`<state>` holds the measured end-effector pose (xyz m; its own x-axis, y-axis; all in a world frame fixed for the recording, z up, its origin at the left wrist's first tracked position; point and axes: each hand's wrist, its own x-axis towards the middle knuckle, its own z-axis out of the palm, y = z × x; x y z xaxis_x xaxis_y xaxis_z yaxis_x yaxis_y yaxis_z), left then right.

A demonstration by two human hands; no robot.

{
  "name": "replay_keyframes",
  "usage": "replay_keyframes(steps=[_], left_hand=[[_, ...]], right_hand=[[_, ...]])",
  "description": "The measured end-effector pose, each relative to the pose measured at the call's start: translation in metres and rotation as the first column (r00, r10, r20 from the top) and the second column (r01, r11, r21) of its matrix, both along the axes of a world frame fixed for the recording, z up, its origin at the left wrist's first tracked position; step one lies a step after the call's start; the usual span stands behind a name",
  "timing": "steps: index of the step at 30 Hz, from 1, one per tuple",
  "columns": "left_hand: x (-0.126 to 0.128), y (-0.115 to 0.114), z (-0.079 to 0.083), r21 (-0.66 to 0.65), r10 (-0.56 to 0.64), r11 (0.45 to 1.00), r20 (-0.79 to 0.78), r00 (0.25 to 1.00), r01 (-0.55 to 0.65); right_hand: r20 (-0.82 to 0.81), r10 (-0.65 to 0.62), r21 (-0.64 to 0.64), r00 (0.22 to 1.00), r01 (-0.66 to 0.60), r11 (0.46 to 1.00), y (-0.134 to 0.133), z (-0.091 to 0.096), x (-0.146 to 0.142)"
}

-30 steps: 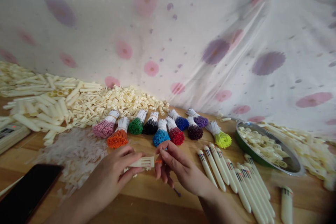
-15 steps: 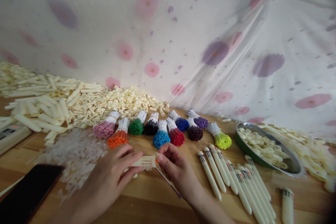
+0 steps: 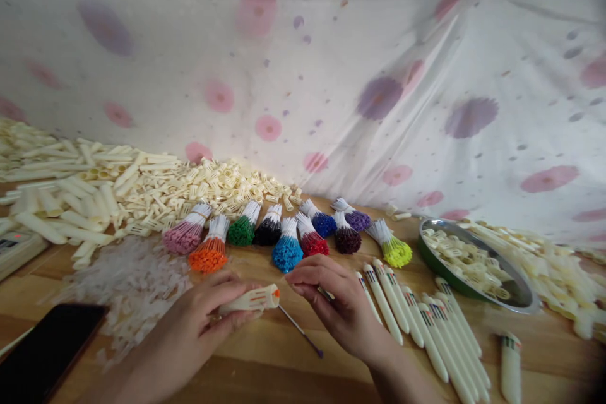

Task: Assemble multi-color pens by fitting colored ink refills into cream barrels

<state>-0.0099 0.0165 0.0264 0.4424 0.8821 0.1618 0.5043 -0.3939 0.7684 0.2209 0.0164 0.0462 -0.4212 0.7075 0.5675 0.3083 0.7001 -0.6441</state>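
1. Left hand [image 3: 213, 306]: clamped on the cream tube [image 3: 253, 301] between thumb and fingers. Take the tube as clock centre; its open mouth faces 3 o'clock. An orange piece [image 3: 276, 293] shows at the rim.
2. Right hand [image 3: 331, 303]: at 3 o'clock, fingers curled, fingertips near the mouth but apart from it. Whether the fingers grip anything cannot be told.
3. Purple refill [image 3: 302, 332]: slants from just beside the mouth toward 4 o'clock, in the gap between the hands. Contact with the tube cannot be told.
4. Open room: bare table [image 3: 265, 369] at 6 o'clock, bounded by the two forearms.
5. Left limit: clear bits [image 3: 142, 290] at 9 o'clock, near the left hand; phone [image 3: 52, 350] between 8 and 9 o'clock.
6. Far limit: colour bundles [image 3: 286, 246] from 10 to 2 o'clock; cream parts [image 3: 227, 183] behind them toward 11 o'clock; sheet [image 3: 293, 76] beyond.
7. Right limit: pens [image 3: 440, 341] from 3 to 4 o'clock, the nearest just beside the right hand. The tray [image 3: 426, 259] lies farther out, between 2 and 3 o'clock.
8. Change from half a second ago: the right fingertips were at the mouth; a gap now separates them. The mouth is now exposed. The bundles and pens keep their arrangement.
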Motion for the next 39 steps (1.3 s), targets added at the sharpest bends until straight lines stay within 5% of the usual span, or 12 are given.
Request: replay_keyframes(steps=[7, 16, 21, 26, 29, 34, 39], left_hand=[[0.001, 0.000, 0.001, -0.105, -0.040, 0.993, 0.036, 0.999, 0.044], [0.002, -0.003, 0.003, -0.083, -0.046, 0.995, 0.037, 0.998, 0.049], [0.004, -0.004, 0.005, 0.068, 0.011, 0.998, -0.048, 0.999, -0.008], [0.004, -0.007, 0.006, 0.232, 0.075, 0.972, -0.171, 0.982, -0.034], [0.005, -0.009, 0.006, 0.316, 0.100, 0.948, -0.202, 0.974, -0.032], [0.006, -0.011, 0.008, 0.382, 0.148, 0.923, -0.242, 0.959, -0.046], [0.006, -0.011, 0.007, 0.403, 0.146, 0.914, -0.245, 0.958, -0.036]], right_hand=[[0.155, -0.019, 0.165, 0.988, -0.007, 0.986, -0.002, 0.004, 0.003], [0.177, -0.006, 0.181, 0.984, -0.027, 0.983, -0.006, 0.009, -0.001], [0.030, -0.037, -0.013, 0.999, 0.038, 0.999, -0.007, 0.001, -0.009], [-0.107, -0.135, -0.267, 0.985, 0.102, 0.958, -0.012, -0.007, -0.020], [-0.205, -0.182, -0.441, 0.962, 0.075, 0.894, -0.014, -0.009, -0.025], [-0.315, -0.240, -0.700, 0.918, -0.054, 0.712, -0.012, -0.007, -0.029], [-0.333, -0.185, -0.740, 0.924, -0.135, 0.659, -0.013, 0.000, -0.028]])
